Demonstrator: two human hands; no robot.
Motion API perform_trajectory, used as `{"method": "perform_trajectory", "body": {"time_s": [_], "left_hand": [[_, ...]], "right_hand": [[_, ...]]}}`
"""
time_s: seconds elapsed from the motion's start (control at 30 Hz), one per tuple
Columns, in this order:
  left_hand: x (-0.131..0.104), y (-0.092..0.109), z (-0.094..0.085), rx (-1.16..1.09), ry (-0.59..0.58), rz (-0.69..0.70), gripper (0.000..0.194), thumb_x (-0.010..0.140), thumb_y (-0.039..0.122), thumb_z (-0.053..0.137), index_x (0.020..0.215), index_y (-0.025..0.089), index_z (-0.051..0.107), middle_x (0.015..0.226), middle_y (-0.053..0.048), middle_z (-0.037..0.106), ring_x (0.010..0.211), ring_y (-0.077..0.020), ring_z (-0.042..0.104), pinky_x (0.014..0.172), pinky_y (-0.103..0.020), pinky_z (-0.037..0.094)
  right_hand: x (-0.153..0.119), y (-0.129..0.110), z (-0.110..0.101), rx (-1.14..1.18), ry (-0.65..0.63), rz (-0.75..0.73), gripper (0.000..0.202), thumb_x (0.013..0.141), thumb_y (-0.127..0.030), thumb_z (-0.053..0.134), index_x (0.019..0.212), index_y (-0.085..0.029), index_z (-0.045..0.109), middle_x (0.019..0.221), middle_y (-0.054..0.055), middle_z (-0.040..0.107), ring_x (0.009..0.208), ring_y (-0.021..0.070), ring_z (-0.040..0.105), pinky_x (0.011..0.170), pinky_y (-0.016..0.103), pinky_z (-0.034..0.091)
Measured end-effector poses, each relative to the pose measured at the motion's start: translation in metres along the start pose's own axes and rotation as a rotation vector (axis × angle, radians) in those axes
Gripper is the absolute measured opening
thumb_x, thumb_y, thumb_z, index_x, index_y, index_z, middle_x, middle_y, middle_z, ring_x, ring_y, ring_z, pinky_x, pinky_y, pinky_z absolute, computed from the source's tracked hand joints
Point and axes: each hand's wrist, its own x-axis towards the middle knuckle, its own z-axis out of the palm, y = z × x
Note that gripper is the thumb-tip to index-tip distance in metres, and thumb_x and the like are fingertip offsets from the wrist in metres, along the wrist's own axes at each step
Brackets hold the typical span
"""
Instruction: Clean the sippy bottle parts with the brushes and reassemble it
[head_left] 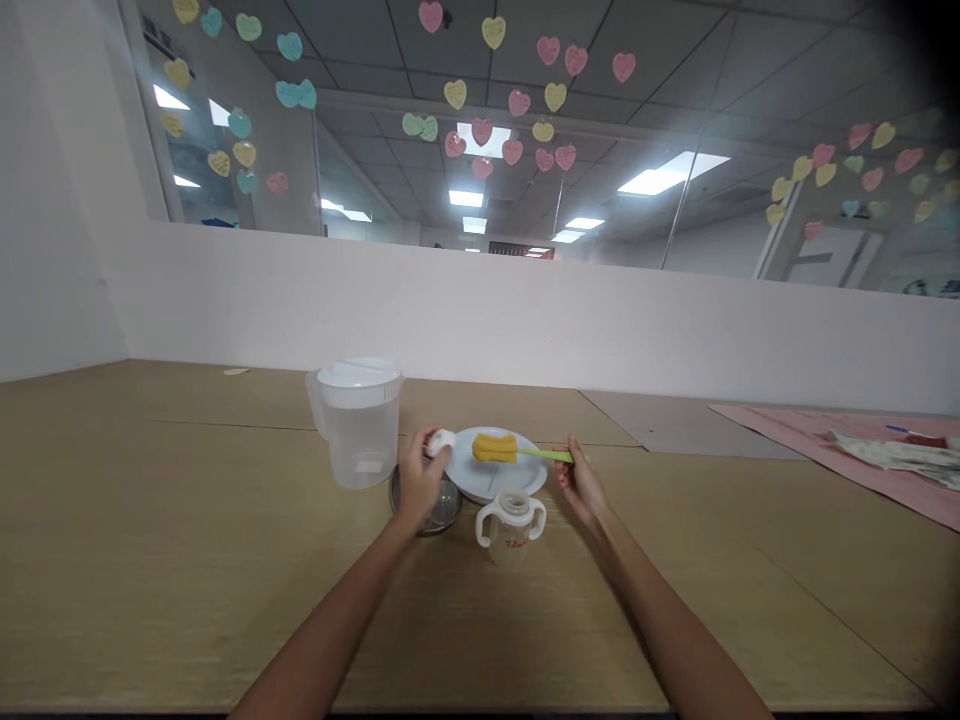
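So, left hand (420, 480) pinches small white cap (441, 441), probably bottle lid. Right hand (581, 482) grips green brush handle, sponge brush (496, 447) over plate (465, 478). Keep handled bottle (511, 520) steady, brush level.

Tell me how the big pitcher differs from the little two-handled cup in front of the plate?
The pitcher is far taller and wears a white lid; the two-handled cup is small and open-topped. The pitcher has one side handle, the cup two. Both stand upright on the table, untouched by either hand.
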Motion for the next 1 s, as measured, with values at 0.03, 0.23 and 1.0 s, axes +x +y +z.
{"method": "perform_trajectory", "body": {"time_s": [0.03,0.23,1.0], "left_hand": [[0.006,-0.008,-0.005,0.037,0.044,-0.023,0.025,0.075,0.029,0.045,0.095,0.016,0.053,0.095,-0.006,0.057,0.089,-0.0178,0.053,0.08,-0.03,0.043],[0.018,-0.044,-0.018,0.221,-0.42,-0.159,0.03,0.067,0.024,0.049,0.094,0.016,0.059,0.096,-0.006,0.063,0.089,-0.0201,0.057,0.082,-0.031,0.043],[0.018,-0.039,-0.028,0.191,-0.664,-0.19,0.059,0.049,0.004,0.055,0.108,0.013,0.05,0.095,-0.008,0.064,0.086,-0.0206,0.059,0.076,-0.031,0.046]], "right_hand": [[0.001,-0.002,-0.002,-0.009,0.039,-0.015,0.033,0.069,-0.046,0.06,0.068,-0.013,0.057,0.04,-0.004,0.05,0.031,0.0036,0.041,0.027,0.012,0.031],[0.001,-0.008,-0.006,-0.035,0.138,-0.028,0.029,0.071,-0.042,0.059,0.067,-0.013,0.057,0.039,-0.004,0.049,0.031,0.0036,0.04,0.027,0.012,0.029],[0.002,-0.007,-0.006,-0.006,0.124,0.018,0.025,0.071,-0.038,0.06,0.064,-0.015,0.054,0.037,-0.004,0.048,0.028,0.0042,0.04,0.024,0.013,0.028]]}}
